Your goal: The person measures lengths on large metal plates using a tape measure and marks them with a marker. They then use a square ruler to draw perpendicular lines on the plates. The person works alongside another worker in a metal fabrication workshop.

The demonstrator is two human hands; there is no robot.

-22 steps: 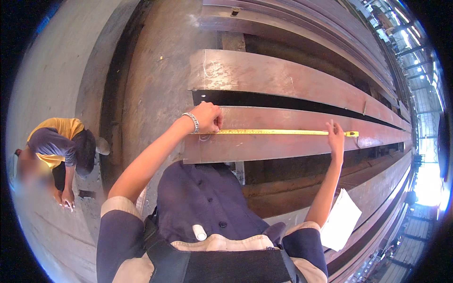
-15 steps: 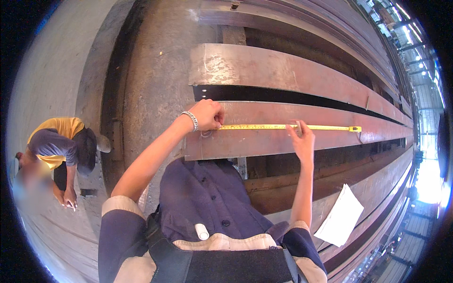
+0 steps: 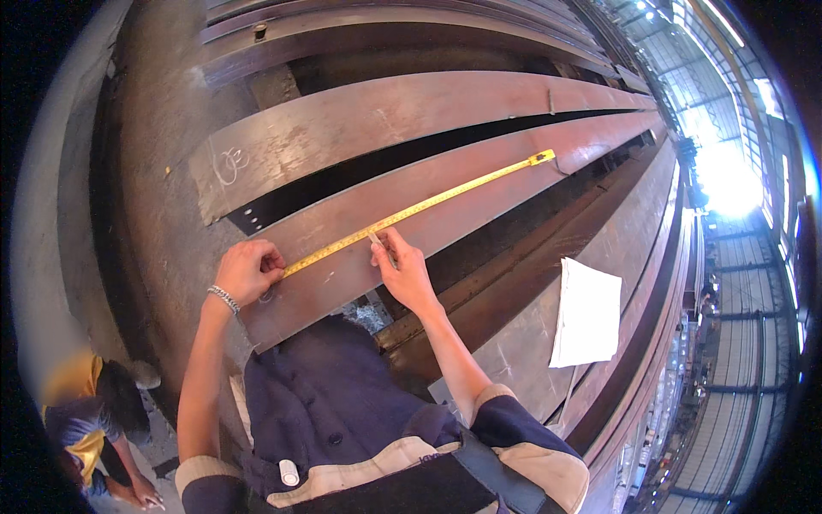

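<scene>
My left hand (image 3: 248,272) pinches the end of a yellow tape measure (image 3: 445,196) and holds it down near the end of a flat, reddish-brown steel beam (image 3: 330,289). The tape runs out straight along the beam, and its yellow and black case (image 3: 541,158) rests on the far part. Beside the tape's near edge, my right hand (image 3: 404,267) is closed on a small pale stick that looks like chalk (image 3: 374,237), its tip at the tape. Faint white marks show on the beam between the hands.
A parallel beam (image 3: 342,127) with a chalked mark lies beyond, across a dark gap. White paper sheets (image 3: 586,315) rest on steel at the right. A crouching person (image 3: 103,411) in yellow and dark clothing is at the lower left. More long beams (image 3: 385,34) lie farther off.
The view has turned, so the beams now slant up to the right. My right hand has moved along the tape toward my left hand, which stays at the tape's end.
</scene>
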